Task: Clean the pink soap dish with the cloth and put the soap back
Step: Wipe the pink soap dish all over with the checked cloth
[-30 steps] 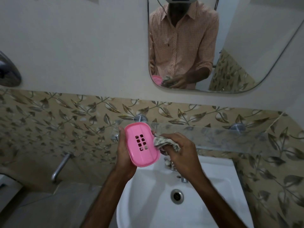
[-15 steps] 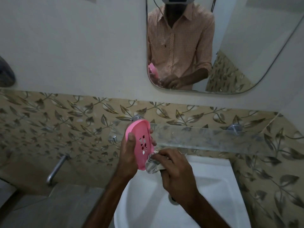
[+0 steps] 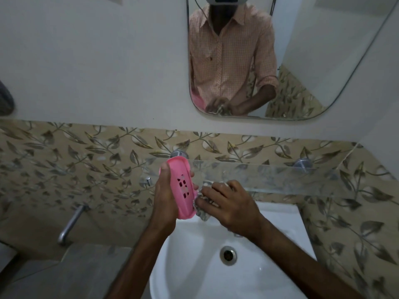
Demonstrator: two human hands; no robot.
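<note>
My left hand (image 3: 165, 195) grips the pink soap dish (image 3: 183, 186), held on edge above the white sink (image 3: 194, 266), its slotted underside turned toward me. My right hand (image 3: 228, 203) is closed on a crumpled patterned cloth (image 3: 204, 210) and presses it against the dish's right, far side. Most of the cloth is hidden by my fingers and the dish. No soap is in view.
A glass shelf (image 3: 280, 175) on metal brackets runs along the leaf-patterned tiles just behind my hands. A mirror (image 3: 302, 50) above reflects a person in a checked shirt. A metal tap (image 3: 71, 223) sticks out of the wall at lower left. The sink drain (image 3: 228, 255) lies below my right forearm.
The left hand has turned the dish from nearly face-on to edge-on. The right hand with the cloth has shifted from the dish's lower edge up along its right side.
</note>
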